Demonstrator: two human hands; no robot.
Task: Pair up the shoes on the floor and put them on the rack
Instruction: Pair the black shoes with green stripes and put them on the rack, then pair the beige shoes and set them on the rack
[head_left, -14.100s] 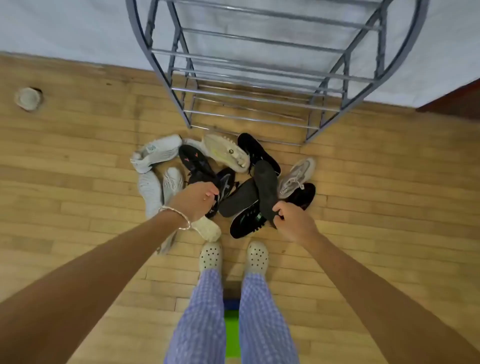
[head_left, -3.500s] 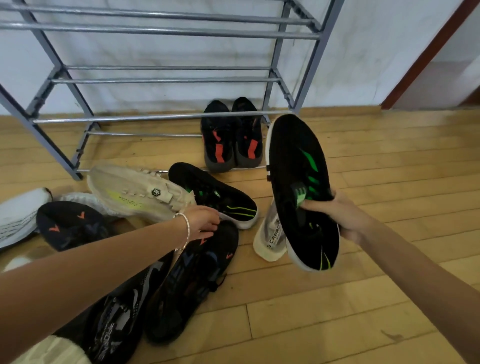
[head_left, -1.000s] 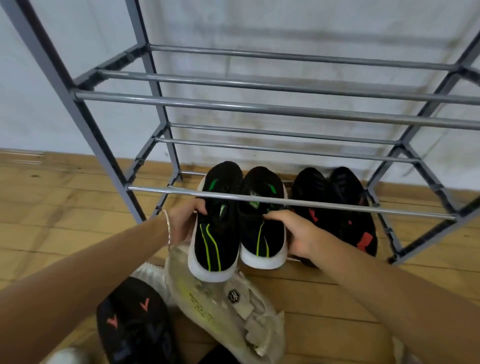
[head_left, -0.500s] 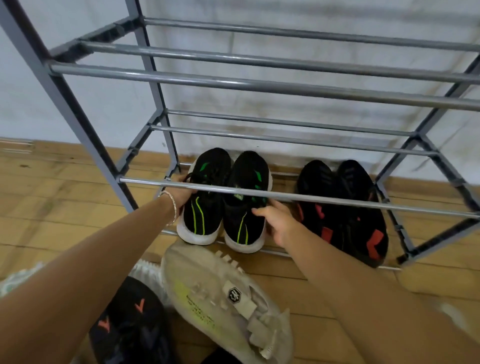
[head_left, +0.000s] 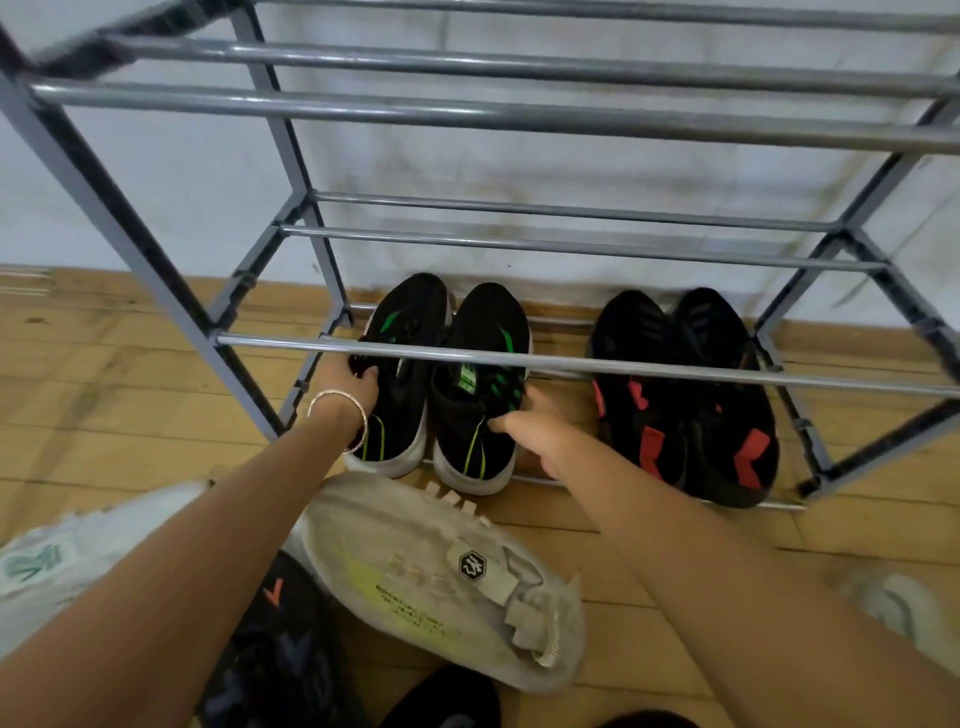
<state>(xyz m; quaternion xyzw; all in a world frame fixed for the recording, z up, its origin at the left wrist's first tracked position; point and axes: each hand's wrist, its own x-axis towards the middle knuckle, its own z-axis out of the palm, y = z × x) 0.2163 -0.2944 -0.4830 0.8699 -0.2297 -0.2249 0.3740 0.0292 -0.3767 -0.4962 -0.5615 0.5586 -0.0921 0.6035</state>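
Observation:
A pair of black shoes with green stripes stands side by side on the bottom tier of the grey metal rack, at its left end. My left hand grips the collar of the left black-green shoe. My right hand holds the outer side of the right black-green shoe. Both heels stick out over the front bottom bar. A black pair with red marks sits to the right on the same tier.
Loose shoes lie on the wooden floor in front of the rack: a beige shoe, a white shoe at the left, a dark shoe with orange marks, a pale shoe at the right. The rack's upper tiers hold nothing.
The black-green pair has slid further back onto the bottom tier under the front bar. Both hands stay on the shoes, and the view has dipped lower.

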